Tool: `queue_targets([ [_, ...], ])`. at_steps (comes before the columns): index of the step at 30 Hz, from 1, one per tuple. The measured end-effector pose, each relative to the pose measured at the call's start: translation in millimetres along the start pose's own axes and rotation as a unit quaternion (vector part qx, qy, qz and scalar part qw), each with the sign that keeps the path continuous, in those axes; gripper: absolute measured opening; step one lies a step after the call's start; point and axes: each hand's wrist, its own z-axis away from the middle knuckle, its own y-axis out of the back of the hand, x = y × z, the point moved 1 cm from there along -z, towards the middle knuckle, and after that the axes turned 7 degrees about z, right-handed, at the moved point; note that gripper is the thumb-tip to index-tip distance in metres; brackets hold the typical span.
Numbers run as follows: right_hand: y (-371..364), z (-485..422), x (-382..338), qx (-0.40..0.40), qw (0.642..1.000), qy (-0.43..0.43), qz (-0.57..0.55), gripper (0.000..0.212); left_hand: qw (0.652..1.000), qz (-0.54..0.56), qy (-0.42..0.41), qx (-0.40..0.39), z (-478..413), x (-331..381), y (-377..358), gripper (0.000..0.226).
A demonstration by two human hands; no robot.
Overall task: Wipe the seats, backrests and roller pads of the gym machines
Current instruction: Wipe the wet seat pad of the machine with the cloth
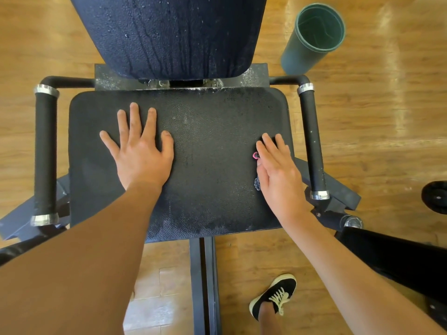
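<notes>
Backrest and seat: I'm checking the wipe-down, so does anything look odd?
Yes. The backrest is beaded with droplets and streaked by runs, seemingly unwiped; white specks dot the frame plate behind the seat.

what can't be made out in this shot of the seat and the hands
All in the head view:
small dark item on the seat: the right hand covers it; only a pink bit and a patterned edge show.
backrest: top cut off by the upper edge.
seat's near left corner: hidden by the left forearm.
black round part: cut off by the right edge.
</notes>
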Motion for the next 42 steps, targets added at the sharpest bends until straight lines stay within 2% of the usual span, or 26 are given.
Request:
queue_targets([
  [5, 1.5, 42.2, -3.5, 0.002, 1.000, 0.014, -0.010, 0.039, 1.000, 0.005, -0.001, 0.002, 0.5, 0.0, 0.8, 0.058],
  [9, 3.2, 23.4, -1.5, 0.005, 0.999, 0.035, 0.013, 0.038, 1.000, 0.005, -0.002, 0.000, -0.2, 0.3, 0.1, 0.057],
  [13, -1.9, 0.7, -0.7, -0.003, 1.000, 0.002, 0.006, 0.036, 1.000, 0.009, -0.004, 0.005, -0.3, -0.1, 0.9, 0.056],
  [17, 0.1, 26.3, -3.2, -0.006, 1.000, -0.013, 0.008, 0.038, 1.000, 0.015, -0.007, 0.007, 0.3, 1.7, 1.8, 0.056],
  [22, 3.8, 72.7, -6.1, -0.011, 1.000, 0.006, 0.004, 0.038, 1.000, 0.013, -0.005, 0.002, -0.6, 0.9, 2.4, 0.056],
  [27, 1.5, 67.8, 0.9, -0.004, 0.998, 0.057, 0.003, 0.040, 1.000, 0.008, -0.004, 0.001, -0.6, 1.5, 2.7, 0.056],
  [31, 1.0, 44.5, 9.1, 0.011, 0.996, 0.086, 0.000, 0.039, 1.000, 0.011, 0.002, -0.002, -0.5, 1.5, 1.9, 0.056],
  [36, 0.7, -37.0, 26.9, 0.056, 0.997, 0.041, -0.016, 0.037, 1.000, 0.010, 0.002, 0.000, -0.7, 0.5, 1.7, 0.054],
  [42, 1.9, -130.8, 34.2, 0.053, 0.997, 0.041, 0.030, 0.024, 1.000, 0.004, 0.000, 0.002, -0.9, -0.8, 0.6, 0.056],
])
